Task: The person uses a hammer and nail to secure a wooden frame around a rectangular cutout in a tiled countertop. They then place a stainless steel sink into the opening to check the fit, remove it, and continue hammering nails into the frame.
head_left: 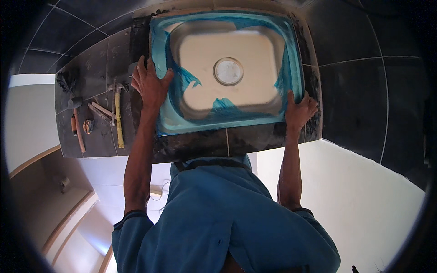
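A rectangular metal sink (248, 88) lies on a dark tiled counter (195, 148), its rim covered in blue protective film (223, 125) that is torn around the pale basin, which has a round drain opening. My left hand (154, 84) is at the sink's left edge, fingers spread over the edge and the dark surface beside it, thumb near the rim. My right hand (298, 109) grips the lower right edge of the sink, thumb on the rim and fingers curled at the outer side.
Left of the sink lie a mallet (77, 118), a yellow-handled hammer (118, 118), a tape measure (88, 126), wooden-handled tools (102, 109) and a black bundle (67, 81). Dark tiled walls (353, 100) surround the counter. Shelving (68, 200) is below left.
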{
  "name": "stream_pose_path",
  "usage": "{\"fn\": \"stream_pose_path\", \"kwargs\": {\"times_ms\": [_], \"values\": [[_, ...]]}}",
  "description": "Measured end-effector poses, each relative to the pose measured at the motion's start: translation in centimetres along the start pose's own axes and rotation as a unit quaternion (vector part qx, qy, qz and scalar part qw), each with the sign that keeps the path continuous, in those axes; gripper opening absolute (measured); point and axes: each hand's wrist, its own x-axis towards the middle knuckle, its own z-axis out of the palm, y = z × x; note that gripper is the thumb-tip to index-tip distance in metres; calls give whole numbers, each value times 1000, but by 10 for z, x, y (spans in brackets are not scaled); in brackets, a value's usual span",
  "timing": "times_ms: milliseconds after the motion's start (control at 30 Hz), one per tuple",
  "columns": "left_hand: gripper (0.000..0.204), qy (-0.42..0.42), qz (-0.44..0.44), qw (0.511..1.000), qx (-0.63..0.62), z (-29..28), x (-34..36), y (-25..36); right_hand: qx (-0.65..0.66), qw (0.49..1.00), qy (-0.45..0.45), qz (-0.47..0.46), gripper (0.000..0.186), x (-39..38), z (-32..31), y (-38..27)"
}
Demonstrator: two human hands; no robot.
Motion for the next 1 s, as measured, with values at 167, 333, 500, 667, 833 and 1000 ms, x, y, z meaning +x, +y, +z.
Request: {"fn": "stream_pose_path", "kwargs": {"times_ms": [167,333,500,667,833,1000], "values": [[83,-5,20,1000,12,7,8,-4,-13,1000,0,15,70,2,-1,-11],[85,-23,-19,997,-72,-1,12,4,-4,1000,-3,10,68,-1,-3,-9],[80,9,26,997,-67,8,5,-3,5,1000,-5,-16,67,2,2,-1],[76,36,78,995,-57,15,4,-2,-4,1000,9,-8,66,1,2,-4],[70,68,119,990,9,27,7,-4,-25,1000,7,6,66,0,-3,-21],[69,59,129,978,153,17,-16,4,-33,999,-28,-28,68,-1,-6,-15]]}}
